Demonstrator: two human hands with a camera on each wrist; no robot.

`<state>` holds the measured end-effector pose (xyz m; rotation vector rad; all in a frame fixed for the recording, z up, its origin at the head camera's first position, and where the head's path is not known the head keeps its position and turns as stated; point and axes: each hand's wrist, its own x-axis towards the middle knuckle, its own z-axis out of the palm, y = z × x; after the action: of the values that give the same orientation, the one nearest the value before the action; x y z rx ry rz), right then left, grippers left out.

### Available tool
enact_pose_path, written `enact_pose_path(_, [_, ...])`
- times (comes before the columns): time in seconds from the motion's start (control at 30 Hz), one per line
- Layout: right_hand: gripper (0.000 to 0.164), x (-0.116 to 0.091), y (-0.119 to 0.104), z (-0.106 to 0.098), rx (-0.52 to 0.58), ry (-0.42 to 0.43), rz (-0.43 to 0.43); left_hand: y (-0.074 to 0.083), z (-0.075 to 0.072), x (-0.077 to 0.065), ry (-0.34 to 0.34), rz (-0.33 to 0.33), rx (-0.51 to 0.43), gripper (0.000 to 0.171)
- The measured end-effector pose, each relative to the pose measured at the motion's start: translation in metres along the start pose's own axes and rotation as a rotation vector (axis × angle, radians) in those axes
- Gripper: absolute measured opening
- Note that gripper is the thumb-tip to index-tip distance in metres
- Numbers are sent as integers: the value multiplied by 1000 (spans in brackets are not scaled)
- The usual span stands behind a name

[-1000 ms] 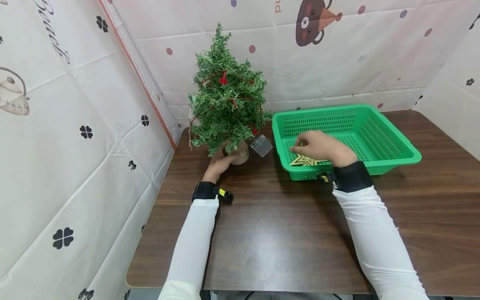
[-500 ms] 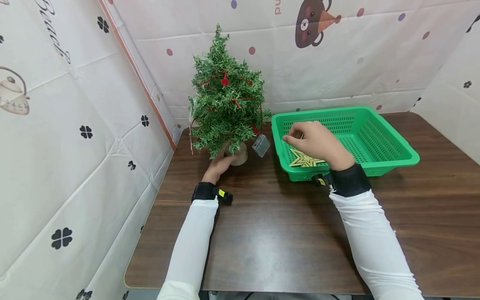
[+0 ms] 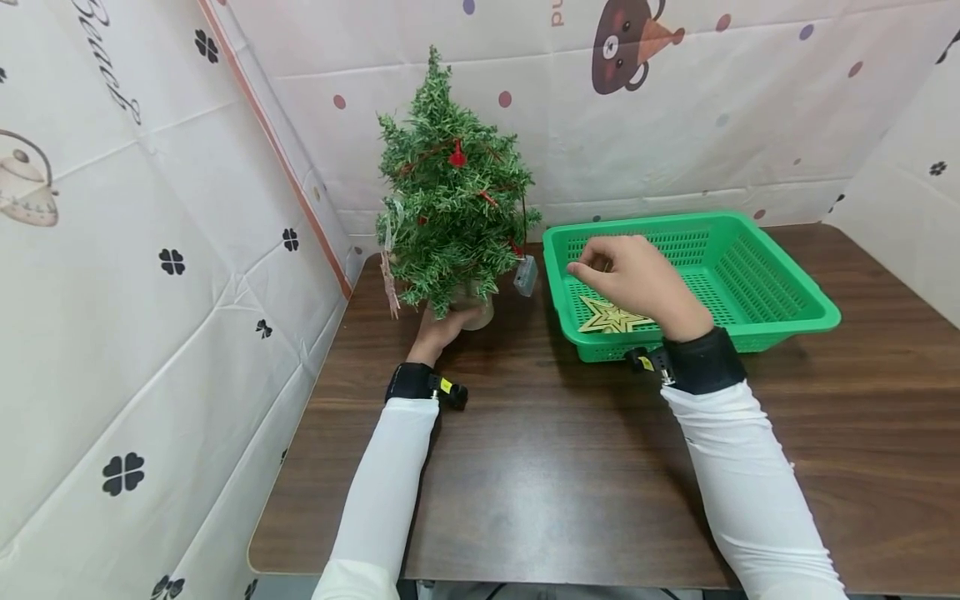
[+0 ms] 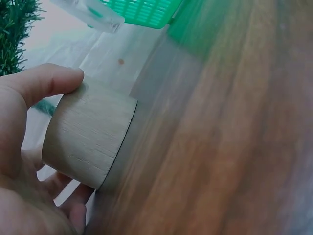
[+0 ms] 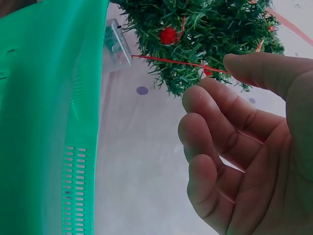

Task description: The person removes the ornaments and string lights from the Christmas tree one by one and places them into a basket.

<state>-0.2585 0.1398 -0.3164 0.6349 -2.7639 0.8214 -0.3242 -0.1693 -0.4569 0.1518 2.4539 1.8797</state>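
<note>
A small green artificial Christmas tree [image 3: 453, 212] stands at the back left of the table, with red ornaments and a red wire among its branches. My left hand [image 3: 441, 327] grips its round pale wooden base [image 4: 93, 129], thumb on the near side of the block and fingers curled beneath. From the tree's right side hangs a clear plastic box [image 3: 526, 276] on the wire. Above the left part of the green basket [image 3: 780, 250] hovers my right hand [image 3: 633, 279]. Its fingers are loosely bent, thumb apart from them, with nothing held.
A gold star [image 3: 611, 318] lies in the basket's near left corner. A pale pinkish strip [image 3: 389, 282] hangs at the tree's left side. Patterned white sheets cover the walls behind and to the left of the wooden table [image 3: 540, 475].
The tree has turned in my left hand: its front ornament and the clear box have shifted right, and the strip shows more. My right hand has risen slightly and moved left.
</note>
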Motion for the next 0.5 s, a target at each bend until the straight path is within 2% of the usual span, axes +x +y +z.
enact_pose_path(0.1, [18, -2, -3, 1, 1, 3, 12, -2, -3, -1, -3, -20, -82, 93])
enact_pose_path(0.2, [19, -3, -6, 4, 8, 5, 22, -5, -7, -2, -25, -77, -129, 99])
enact_pose_path(0.3, [19, -5, -9, 6, 9, 12, 33, -4, -9, 0, -77, -8, -119, 85])
enact_pose_path(0.4, [20, -8, -12, 8, 6, 21, 47, 0, -10, 0, -143, 77, -120, 61])
enact_pose_path(0.5, [19, -10, -16, 10, 2, 32, 53, 4, -13, 0, -198, 92, -117, 54])
